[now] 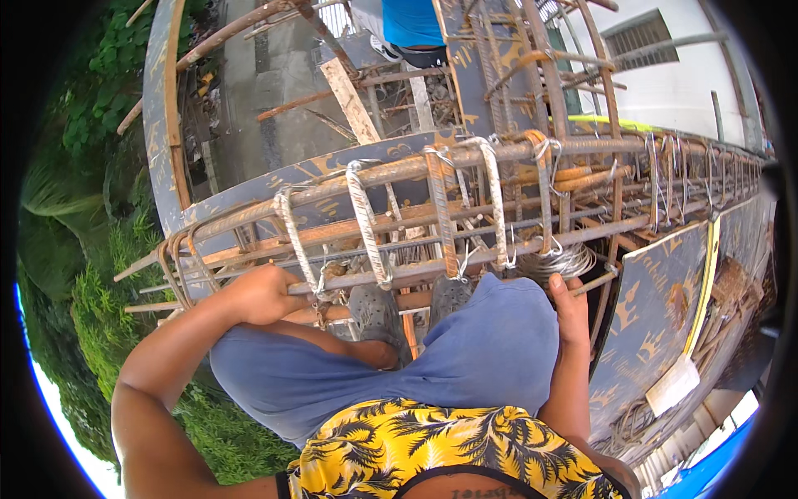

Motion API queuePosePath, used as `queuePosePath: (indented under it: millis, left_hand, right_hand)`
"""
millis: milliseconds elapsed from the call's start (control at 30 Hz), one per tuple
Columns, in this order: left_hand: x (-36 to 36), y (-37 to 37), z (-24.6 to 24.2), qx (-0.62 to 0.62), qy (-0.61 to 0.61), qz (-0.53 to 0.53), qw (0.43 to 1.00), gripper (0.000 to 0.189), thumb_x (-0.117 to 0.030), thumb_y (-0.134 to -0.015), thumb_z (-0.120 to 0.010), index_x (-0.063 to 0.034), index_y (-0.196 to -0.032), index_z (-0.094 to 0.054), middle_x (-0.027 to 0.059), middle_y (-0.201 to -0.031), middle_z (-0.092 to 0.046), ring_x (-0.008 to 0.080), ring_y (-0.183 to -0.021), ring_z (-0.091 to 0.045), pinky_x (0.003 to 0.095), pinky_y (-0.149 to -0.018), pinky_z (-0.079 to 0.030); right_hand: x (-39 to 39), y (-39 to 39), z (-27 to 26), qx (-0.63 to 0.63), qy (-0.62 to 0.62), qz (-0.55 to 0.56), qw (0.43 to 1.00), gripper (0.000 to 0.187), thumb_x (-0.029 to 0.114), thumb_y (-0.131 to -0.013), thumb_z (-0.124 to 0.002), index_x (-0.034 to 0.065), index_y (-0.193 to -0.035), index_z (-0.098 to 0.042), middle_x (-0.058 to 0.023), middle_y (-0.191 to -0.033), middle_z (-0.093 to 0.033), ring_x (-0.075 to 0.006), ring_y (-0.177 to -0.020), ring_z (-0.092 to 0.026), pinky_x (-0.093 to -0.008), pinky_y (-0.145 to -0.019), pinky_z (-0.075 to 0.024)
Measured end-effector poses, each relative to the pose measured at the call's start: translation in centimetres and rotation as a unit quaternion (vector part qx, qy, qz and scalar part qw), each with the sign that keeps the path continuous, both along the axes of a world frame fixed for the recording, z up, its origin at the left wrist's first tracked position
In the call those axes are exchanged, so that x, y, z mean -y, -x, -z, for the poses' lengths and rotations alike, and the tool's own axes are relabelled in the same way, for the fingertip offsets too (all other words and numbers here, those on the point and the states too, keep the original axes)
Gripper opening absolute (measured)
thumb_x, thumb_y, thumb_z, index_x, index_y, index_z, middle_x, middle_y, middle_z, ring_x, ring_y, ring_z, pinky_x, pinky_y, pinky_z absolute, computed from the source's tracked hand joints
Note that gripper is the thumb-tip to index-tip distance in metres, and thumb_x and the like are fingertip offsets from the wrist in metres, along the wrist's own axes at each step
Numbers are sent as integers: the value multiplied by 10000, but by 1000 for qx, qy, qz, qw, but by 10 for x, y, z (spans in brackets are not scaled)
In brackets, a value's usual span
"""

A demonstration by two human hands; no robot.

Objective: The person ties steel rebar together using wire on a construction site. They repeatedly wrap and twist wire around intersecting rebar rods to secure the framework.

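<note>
A rebar cage [399, 218] of rusty long bars and bent stirrups runs across in front of me, bound with tie wire. My left hand [265, 296] is closed around its near lower bar [349, 280], beside a pale stirrup [296, 240]. My right hand [570, 305] is by my right knee, thumb up, at a coil of tie wire [564, 262] and a short rebar end [595, 284]. Its fingers are mostly hidden, so what it grips is unclear. My dark perforated clogs [377, 312] rest low among the bars.
Formwork panels stand beyond the cage [305, 174] and at right [654, 293], with a yellow strip [704, 287] on the latter. Upright column bars [555, 93] rise behind. Another person in a blue shirt [411, 22] is below, at the top. Foliage [112, 299] drops away at left.
</note>
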State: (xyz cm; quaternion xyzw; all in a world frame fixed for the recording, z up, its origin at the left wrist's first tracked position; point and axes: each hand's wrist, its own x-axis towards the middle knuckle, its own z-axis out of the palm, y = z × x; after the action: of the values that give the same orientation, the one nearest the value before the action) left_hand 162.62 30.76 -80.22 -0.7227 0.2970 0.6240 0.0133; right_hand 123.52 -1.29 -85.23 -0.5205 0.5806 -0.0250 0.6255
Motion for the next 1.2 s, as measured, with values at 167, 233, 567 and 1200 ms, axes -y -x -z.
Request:
queuePosePath:
  millis: [167, 233, 567, 1200]
  left_hand:
    - [-11, 8, 1, 70, 57, 30, 995, 337, -384, -928, -713, -87, -1061, -797, 263, -832, -702, 453, -795, -684, 505, -748, -550]
    - [-9, 11, -1, 91, 58, 23, 994, 323, -376, -896, -719, -96, -1032, -807, 242, -799, -708, 446, -794, -688, 519, -771, -557]
    - [-12, 11, -8, 120, 14, 28, 992, 343, -428, -889, -685, -102, -924, -787, 216, -860, -742, 428, -878, -713, 543, -843, -561]
    - [2, 35, -8, 239, -2, -11, 971, 281, -333, -789, -750, -122, -961, -819, 196, -967, -770, 367, -972, -736, 461, -903, -583]
  right_hand:
    - [8, 1, -11, -82, -66, -66, 992, 695, 549, -995, -663, -28, -1370, -567, -110, -1207, -670, -172, -1041, -635, -336, -904, -525]
    - [-1, -25, -29, -52, -66, -34, 996, 623, 544, -1016, -637, -11, -1294, -590, -89, -1134, -664, -154, -984, -619, -342, -867, -524]
    - [-8, -7, -11, 14, -39, 20, 999, 579, 319, -996, -728, -5, -1422, -508, -99, -1265, -647, -180, -1079, -636, -333, -907, -530]
    - [29, -17, -32, -190, -209, -145, 948, 662, 497, -967, -730, 72, -1426, -514, -43, -932, -696, -203, -758, -645, -362, -741, -538]
